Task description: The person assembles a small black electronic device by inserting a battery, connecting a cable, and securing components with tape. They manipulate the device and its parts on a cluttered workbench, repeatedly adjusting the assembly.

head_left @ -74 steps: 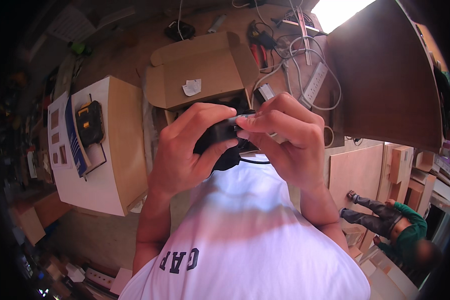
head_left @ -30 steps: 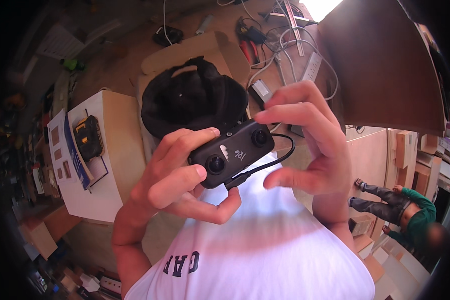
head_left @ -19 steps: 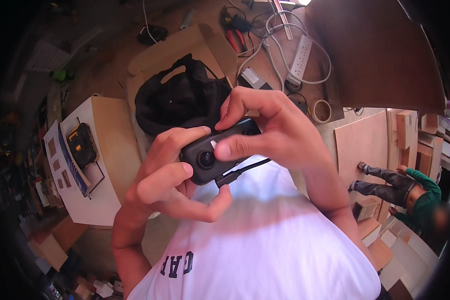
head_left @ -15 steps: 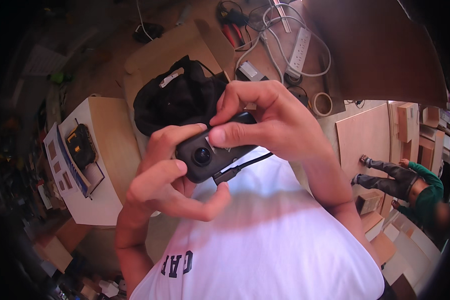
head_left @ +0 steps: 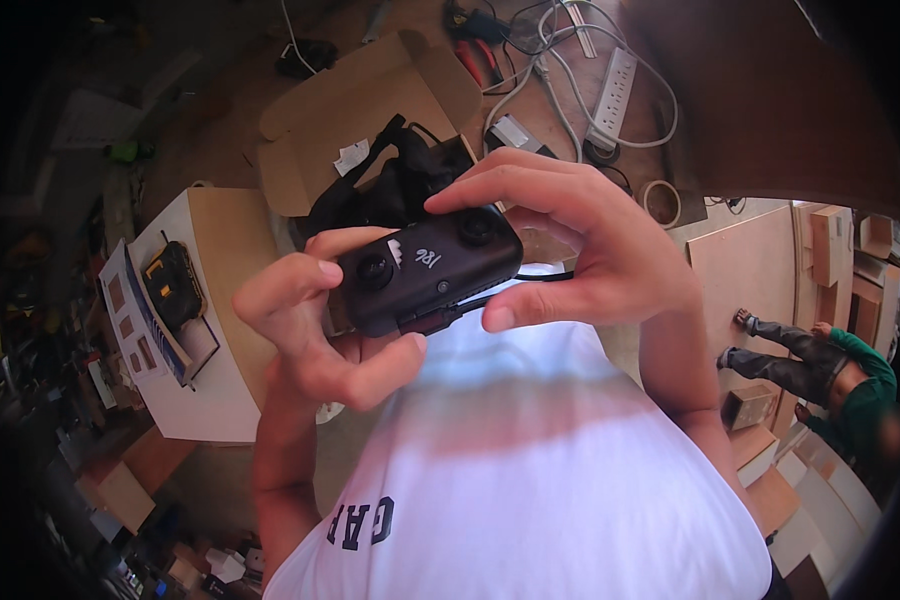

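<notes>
A black two-lens camera [head_left: 445,285] is held up in front of my chest, its lenses facing up toward me. White handwriting and a small torn white label mark its face. My left hand [head_left: 305,325] grips its left end, thumb and fingers around the edge. At the other end, my right hand [head_left: 610,240] curves round the camera, fingers along the far edge and thumb low beside the black cable [head_left: 480,303]. The cable's plug sits against the camera's near edge. Behind it, a black fabric strap bundle [head_left: 375,190] lies on an open cardboard box [head_left: 320,115], partly hidden by my hands.
A white power strip [head_left: 615,90] with looped cords and a tape roll [head_left: 660,203] lie beyond my right hand. To the left, a white-sided box [head_left: 195,400] stands near a black and yellow case [head_left: 175,285]. Another person [head_left: 820,365] is at the right among boxes.
The camera has turned so that both lenses now show. My right fingers have moved off its face and opened wider around its right end.
</notes>
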Available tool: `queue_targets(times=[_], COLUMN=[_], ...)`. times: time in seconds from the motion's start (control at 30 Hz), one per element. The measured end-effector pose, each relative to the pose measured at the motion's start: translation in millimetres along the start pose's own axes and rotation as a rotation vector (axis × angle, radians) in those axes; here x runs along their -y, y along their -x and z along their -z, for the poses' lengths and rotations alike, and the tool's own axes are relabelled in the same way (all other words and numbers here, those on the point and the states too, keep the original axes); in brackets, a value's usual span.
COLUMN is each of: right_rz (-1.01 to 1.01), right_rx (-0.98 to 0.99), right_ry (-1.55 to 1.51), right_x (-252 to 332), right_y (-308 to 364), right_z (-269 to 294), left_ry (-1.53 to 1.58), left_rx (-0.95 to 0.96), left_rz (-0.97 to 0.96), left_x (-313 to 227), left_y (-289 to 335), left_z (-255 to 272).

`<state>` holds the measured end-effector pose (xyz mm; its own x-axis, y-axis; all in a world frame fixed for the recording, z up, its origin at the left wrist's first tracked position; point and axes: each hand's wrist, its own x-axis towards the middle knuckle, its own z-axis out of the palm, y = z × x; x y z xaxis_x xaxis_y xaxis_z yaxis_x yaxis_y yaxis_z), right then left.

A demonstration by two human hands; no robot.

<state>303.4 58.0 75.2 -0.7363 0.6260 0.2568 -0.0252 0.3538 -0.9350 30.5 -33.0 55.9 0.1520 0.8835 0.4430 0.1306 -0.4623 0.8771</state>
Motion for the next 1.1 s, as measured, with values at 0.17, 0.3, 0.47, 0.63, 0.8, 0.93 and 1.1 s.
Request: queue_targets(times=[0.17,0.3,0.47,0.63,0.8,0.93,1.1], right_rz=[-0.039,-0.071,-0.101,-0.153,-0.362,-0.441,-0.448], right_rx=[-0.097,-0.097,-0.114,-0.121,0.006,0.009,0.018], right_ry=[0.069,0.066,-0.039,-0.139,-0.314,-0.303,-0.169], right_x=[3.4,2.7,-2.3,-6.8,-2.5,5.5,0.3], right_y=[0.4,2.0,3.1,2.8,-0.2,-10.6,-23.1], right_z=[-4.1,-3.2,-5.6,-8.3,1.6,3.8,6.8], left_ry=[0.0,-0.229,-0.249,-0.332,-0.385,-0.237,-0.239], left_rx=[-0.076,0.051,0.012,0.052,0.109,0.053,-0.07], left_rz=[-0.012,-0.278,-0.25,-0.208,-0.286,-0.232,-0.187], left_x=[6.0,14.7,12.2,1.7,7.7,16.2,25.4], left_y=[3.0,5.4,2.9,-7.6,-11.2,-9.2,-13.6], left_z=[-10.2,-8.6,-13.1,-16.0,-10.7,-5.7,-7.5])
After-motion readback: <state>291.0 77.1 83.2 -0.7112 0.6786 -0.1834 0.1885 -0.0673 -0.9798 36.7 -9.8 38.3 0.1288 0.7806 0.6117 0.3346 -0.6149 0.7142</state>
